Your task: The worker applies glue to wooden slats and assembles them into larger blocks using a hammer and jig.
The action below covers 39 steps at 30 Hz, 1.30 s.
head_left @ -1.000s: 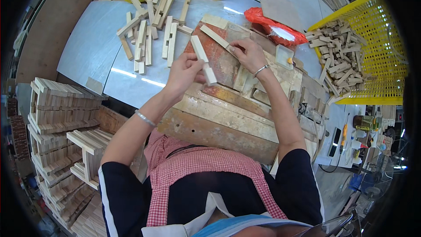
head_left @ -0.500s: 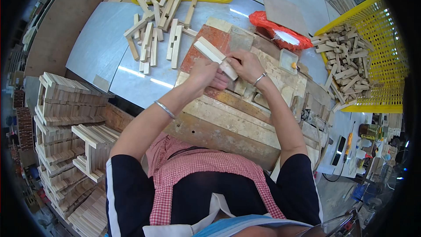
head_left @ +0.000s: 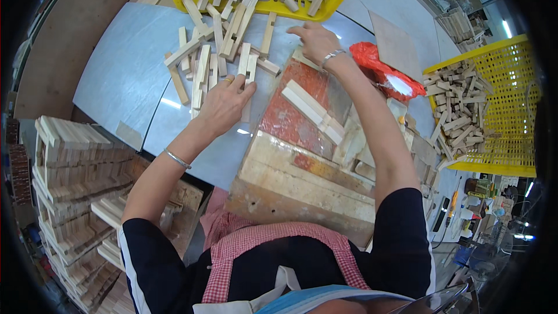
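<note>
My left hand (head_left: 224, 103) is at the near end of two notched wooden strips (head_left: 250, 67) lying side by side on the table, with fingers and thumb closed about them. Out to the right, my right hand (head_left: 318, 42) hovers near the front rim of a yellow crate, holding nothing, its index finger stretched to the left. Between my arms, a pale wooden piece (head_left: 308, 107) made of strips laid together rests aslant on a worn red board (head_left: 296, 122). Loose notched strips (head_left: 200, 72) lie in a jumbled heap beside my left hand.
A yellow crate (head_left: 285, 7) full of strips stands at the far side. Another yellow crate (head_left: 511, 104) at the right holds short wooden pieces. A red plastic bag (head_left: 366, 55) lies beyond my right forearm. Stacked wooden strips (head_left: 81, 163) rise at the left.
Both hands have let go of the pale wooden piece, which now lies on the red board. My left hand has moved left to the strips; my right has moved up toward the far crate.
</note>
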{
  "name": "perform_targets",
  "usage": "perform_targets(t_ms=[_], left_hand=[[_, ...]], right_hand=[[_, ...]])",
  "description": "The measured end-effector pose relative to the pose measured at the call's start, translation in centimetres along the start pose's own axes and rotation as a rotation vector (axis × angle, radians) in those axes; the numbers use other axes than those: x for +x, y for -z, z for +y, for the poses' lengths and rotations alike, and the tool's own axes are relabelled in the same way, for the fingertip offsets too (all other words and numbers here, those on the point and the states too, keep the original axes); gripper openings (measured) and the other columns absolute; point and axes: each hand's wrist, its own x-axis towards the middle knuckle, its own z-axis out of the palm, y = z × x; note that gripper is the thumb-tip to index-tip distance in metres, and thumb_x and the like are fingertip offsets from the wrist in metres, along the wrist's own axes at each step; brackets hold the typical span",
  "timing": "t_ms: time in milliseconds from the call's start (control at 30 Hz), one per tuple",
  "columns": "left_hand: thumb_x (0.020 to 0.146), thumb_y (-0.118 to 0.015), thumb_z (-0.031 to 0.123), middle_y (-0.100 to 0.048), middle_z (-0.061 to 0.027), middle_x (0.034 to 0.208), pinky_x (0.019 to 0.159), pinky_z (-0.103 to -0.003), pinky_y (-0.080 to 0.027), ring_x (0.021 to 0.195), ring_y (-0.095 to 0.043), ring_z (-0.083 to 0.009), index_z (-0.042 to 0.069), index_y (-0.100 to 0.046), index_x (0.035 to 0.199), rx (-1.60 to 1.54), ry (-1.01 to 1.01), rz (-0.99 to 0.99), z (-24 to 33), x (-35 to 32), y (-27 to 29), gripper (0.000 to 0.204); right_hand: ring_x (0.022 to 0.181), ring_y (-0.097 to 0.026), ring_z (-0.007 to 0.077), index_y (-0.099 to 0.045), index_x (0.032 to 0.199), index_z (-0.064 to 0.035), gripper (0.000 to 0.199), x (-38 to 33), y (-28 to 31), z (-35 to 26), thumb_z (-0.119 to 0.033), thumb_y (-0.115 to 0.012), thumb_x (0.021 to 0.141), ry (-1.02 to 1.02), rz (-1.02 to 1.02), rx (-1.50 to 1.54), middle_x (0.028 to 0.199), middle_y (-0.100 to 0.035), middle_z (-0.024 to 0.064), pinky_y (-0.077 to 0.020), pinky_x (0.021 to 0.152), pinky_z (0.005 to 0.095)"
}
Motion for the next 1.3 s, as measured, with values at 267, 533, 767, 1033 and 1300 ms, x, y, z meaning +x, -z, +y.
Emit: perform_targets(t_ms=[267,533,767,1033,1300], left_hand=[[0.078,-0.068,0.031,-0.059,-0.0131,0.073,0.053,-0.037,-0.049,0.066,-0.062,-0.0294,0.003,-0.053,0.079,-0.024,0.371,-0.224,0.4,1.2,-1.4,0.032],[0.085,-0.060,0.028,-0.066,-0.0136,0.075,0.067,-0.031,-0.052,0.070,-0.064,-0.0192,-0.001,-0.057,0.081,-0.907,0.912,-0.287,-3.3,-0.2,1.2,0.029],[0.096,-0.050,0.022,-0.065,-0.0145,0.102,0.085,-0.034,-0.052,0.095,-0.064,-0.0206,0.002,-0.055,0.094,-1.813,0.951,-0.066,-0.4,0.1,2.7,0.020],[0.088,-0.063,0.011,-0.058,-0.0081,0.089,0.071,-0.031,-0.051,0.082,-0.063,-0.0178,0.008,-0.044,0.105,-1.445,0.844,-0.147,4.5,0.5,4.6,0.026],[0.088,-0.060,0.028,-0.050,-0.0117,0.095,0.067,-0.039,-0.047,0.076,-0.057,-0.0301,0.005,-0.050,0.114,-0.456,0.160,-0.409,11.1,1.3,3.6,0.036]], right_hand=[[0.104,-0.054,0.0261,-0.063,0.113,-0.0238,0.038,6.9,-6.1,-0.8,-0.008,-0.056,0.080,0.202,0.167,-0.198,0.110,-0.056,0.0064,-0.0450,0.087,0.0386],[0.093,-0.059,0.0316,-0.063,0.106,-0.0107,0.023,4.5,-0.8,1.8,-0.019,-0.061,0.084,0.134,0.218,-0.094,0.100,-0.063,0.0096,-0.0469,0.080,0.0392],[0.068,-0.057,0.0133,-0.063,0.095,-0.0016,0.026,-5.5,2.1,3.4,-0.027,-0.060,0.090,-0.235,0.157,0.878,0.074,-0.064,0.0043,-0.0454,0.063,0.0299],[0.072,-0.053,0.0111,-0.067,0.101,-0.0016,0.033,-13.1,1.8,3.4,-0.028,-0.070,0.082,-0.197,0.079,0.605,0.080,-0.059,0.0040,-0.0435,0.065,0.0248],[0.073,-0.052,0.0128,-0.068,0.105,-0.0085,0.029,-15.2,1.3,3.3,-0.023,-0.071,0.080,-0.167,0.035,0.692,0.082,-0.058,0.0034,-0.0445,0.068,0.0264]])
